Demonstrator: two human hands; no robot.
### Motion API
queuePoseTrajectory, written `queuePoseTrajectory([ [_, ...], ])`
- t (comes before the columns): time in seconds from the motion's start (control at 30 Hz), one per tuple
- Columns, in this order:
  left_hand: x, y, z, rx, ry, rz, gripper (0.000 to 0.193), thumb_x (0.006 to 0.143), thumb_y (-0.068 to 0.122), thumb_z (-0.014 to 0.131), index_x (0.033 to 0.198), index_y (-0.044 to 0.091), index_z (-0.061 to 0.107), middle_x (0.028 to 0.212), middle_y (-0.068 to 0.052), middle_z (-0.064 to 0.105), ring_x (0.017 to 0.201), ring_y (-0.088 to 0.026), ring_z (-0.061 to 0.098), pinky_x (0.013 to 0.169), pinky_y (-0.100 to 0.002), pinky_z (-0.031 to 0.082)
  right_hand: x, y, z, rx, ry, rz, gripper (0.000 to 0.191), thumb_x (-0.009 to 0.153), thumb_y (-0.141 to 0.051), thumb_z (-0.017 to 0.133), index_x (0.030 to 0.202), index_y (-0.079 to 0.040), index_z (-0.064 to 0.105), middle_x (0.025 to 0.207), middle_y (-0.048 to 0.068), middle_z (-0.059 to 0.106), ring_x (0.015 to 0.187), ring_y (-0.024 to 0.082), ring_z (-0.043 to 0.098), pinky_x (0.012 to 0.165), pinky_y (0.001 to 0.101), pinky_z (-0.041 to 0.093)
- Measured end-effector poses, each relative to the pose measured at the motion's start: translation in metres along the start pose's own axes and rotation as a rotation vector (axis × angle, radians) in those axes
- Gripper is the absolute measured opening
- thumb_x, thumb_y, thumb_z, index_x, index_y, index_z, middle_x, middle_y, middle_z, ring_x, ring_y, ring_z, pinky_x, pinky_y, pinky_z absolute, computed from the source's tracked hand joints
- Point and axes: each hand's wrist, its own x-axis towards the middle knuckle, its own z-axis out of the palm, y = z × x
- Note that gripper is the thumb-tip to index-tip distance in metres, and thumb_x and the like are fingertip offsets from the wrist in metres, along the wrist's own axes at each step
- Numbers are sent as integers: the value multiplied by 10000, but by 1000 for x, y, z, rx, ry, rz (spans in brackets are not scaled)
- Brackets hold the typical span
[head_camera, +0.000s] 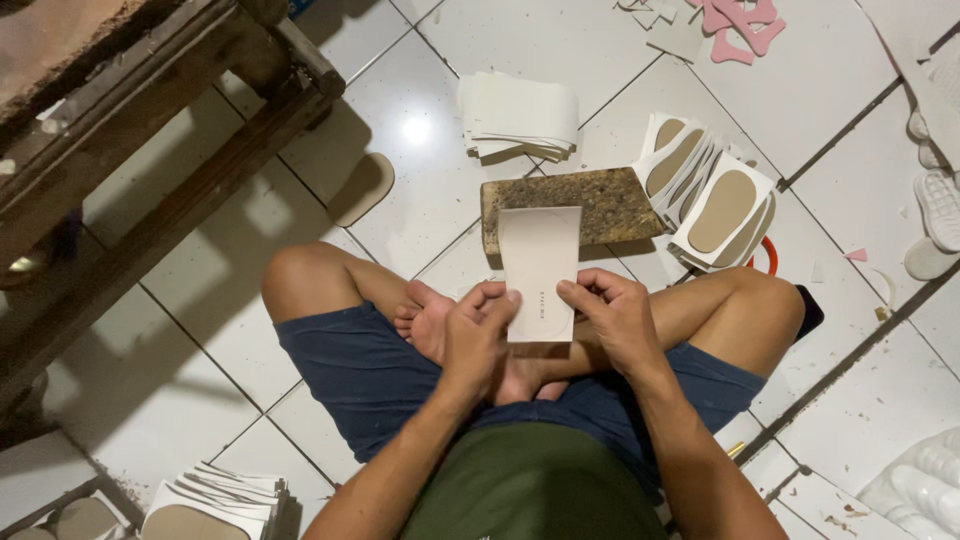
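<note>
While the person sits cross-legged on the white tiled floor (200, 400), both hands are pinched onto one white rectangular sheet (539, 270), held upright over the lap: the left hand (478, 335) grips its lower left edge and the right hand (615, 315) its lower right edge, thumbs on the near face. Just beyond the sheet's top edge lies a speckled brown block (600, 203) flat on the floor. Past the block, toward the floor's far edge, sits a stack of white sheets (520, 115). To the block's right leans a fanned pile of white pieces with tan sole-shaped centres (715, 205). A lone tan sole-shaped cutout (362, 187) rests on the tiles near the wooden bench (150, 130) at the far left. Pink scraps (740, 25) lie at the far edge, and another pile of sole-marked sheets (215, 505) sits at the near left corner.
</note>
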Motion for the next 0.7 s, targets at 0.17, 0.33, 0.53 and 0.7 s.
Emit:
queuePoseTrajectory([
  [0.17, 10, 9, -23, -154, -11, -275, 128, 963, 121, 649, 1016, 7, 675, 948, -80, 709, 843, -144, 688, 788, -308, 579, 3, 6, -4, 413, -102, 181, 153, 935, -89, 681, 1022, 31, 718, 895, 69, 739, 794, 119, 693, 731, 268, 579],
  [0.33, 12, 2, -23, -261, -96, -198, 116, 1000, 113, 663, 1024, -1, 661, 979, -86, 700, 881, -145, 682, 848, -329, 596, 5, 14, -6, 520, -139, 152, 132, 976, -78, 683, 1046, 27, 720, 901, 55, 720, 781, 104, 653, 709, 243, 525],
  [0.53, 3, -6, -10, 63, -83, -230, 244, 967, 174, 678, 1119, -16, 692, 956, -121, 758, 796, -177, 729, 704, -305, 591, 6, 19, 0, 438, -11, 24, 148, 1000, -105, 674, 1062, 21, 719, 897, 31, 717, 765, 81, 637, 705, 230, 516],
  [0.7, -2, -13, -7, 162, -149, -105, 288, 988, 165, 687, 1164, -63, 697, 969, -146, 773, 827, -187, 743, 725, -300, 606, 3, 16, 7, 387, 48, -36, 162, 1024, -122, 674, 1063, 31, 712, 873, 29, 703, 732, 80, 629, 674, 233, 516],
])
